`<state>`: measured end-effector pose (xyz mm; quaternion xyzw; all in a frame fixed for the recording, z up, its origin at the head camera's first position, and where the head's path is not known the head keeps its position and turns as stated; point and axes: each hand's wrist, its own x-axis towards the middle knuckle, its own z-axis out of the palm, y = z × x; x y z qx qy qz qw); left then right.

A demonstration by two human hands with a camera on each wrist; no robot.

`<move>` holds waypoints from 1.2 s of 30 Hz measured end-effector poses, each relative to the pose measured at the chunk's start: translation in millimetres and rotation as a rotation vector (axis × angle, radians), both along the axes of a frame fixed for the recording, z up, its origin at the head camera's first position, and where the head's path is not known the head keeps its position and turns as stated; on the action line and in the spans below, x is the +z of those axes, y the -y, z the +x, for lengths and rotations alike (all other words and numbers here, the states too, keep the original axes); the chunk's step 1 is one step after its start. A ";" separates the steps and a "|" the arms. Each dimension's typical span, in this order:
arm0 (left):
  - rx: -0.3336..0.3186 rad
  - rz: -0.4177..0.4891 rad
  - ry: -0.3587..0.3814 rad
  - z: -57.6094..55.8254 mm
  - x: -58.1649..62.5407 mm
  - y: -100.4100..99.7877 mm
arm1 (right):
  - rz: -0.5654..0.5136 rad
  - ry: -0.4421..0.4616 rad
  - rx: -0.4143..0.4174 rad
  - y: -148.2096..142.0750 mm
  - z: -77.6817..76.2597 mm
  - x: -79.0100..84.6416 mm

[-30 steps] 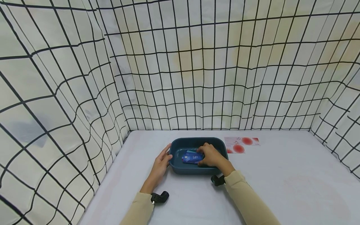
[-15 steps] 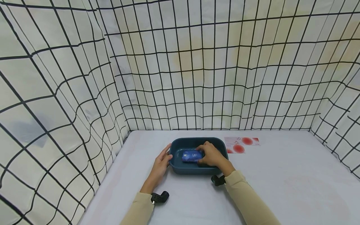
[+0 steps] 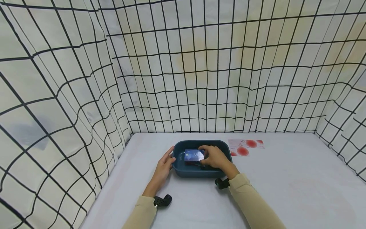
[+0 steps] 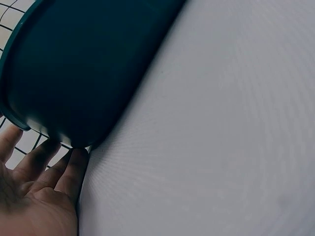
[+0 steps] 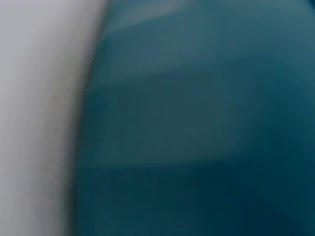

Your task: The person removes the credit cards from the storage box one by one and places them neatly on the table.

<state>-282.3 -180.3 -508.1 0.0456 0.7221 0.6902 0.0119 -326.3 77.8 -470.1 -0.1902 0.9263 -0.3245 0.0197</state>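
Pale backdrop all round, crossed by black netting (image 3: 194,66) in wide squares. Below it, the white desk (image 3: 291,190). On the desk, toward its far edge, a dark teal bin (image 3: 197,174), oblong with rounded corners. My beige sleeves (image 3: 254,203) reach in from the near side.

Hands: my left hand (image 3: 163,165) is spread, its fingers outstretched and touching the outside of the bin's left end, gripping nothing. My right hand (image 3: 215,157) is inside the bin, pinching the right end of a blue card.

Beyond the bin's right end, two red-and-white cards lie flat on the desk: an upper one (image 3: 251,144) and a lower one (image 3: 240,151), overlapping in view. The blue card (image 3: 193,155) sits tilted within the bin, pale lettering facing me; what lies under it is too dark to make out. A small black device (image 3: 163,201) at my left wrist, another (image 3: 221,183) at my right. Right-wrist view blurred.
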 end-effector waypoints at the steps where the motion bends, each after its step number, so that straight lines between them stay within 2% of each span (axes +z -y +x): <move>1: 0.000 0.000 -0.001 -0.1 0.1 0.0 | -0.008 -0.003 0.003 0.0 -0.1 0.2; 6: -0.002 0.001 0.000 0.5 1.0 0.0 | -0.040 -0.024 0.017 -0.2 -0.7 0.8; 22: 0.003 0.001 -0.001 0.1 0.4 -0.2 | -0.143 -0.014 0.052 -3.5 0.2 4.0; 36: -0.001 -0.006 0.003 1.9 2.7 -0.8 | -0.199 -0.003 0.049 -4.2 1.7 4.8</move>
